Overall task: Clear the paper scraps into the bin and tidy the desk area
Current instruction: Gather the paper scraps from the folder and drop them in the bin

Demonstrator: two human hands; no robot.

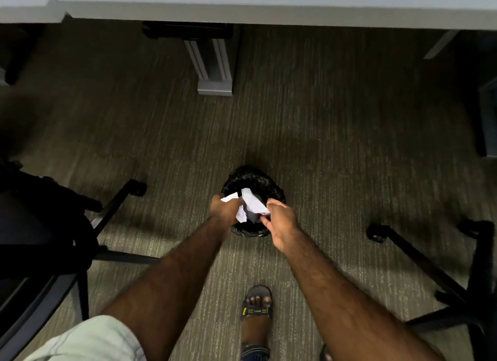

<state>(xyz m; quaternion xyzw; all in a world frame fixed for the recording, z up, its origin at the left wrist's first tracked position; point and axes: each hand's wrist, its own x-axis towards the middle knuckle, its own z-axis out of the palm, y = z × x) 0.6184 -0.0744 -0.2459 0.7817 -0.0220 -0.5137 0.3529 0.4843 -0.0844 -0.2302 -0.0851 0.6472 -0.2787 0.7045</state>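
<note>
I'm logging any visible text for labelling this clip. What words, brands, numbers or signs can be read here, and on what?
Sandal: a small yellow-edged tag on the strap bears lettering, too small and blurred to read.
Paper scraps, held over the bin by the left hand and right hand: no print visible.
Desk, chairs, carpet: no text.

text: none readable | sandal: yellow tag on the dark strap over the foot, small dark marks on it, too blurred to make out | paper scraps: white faces, no print that can be read | desk: plain grey edge, no label showing
</note>
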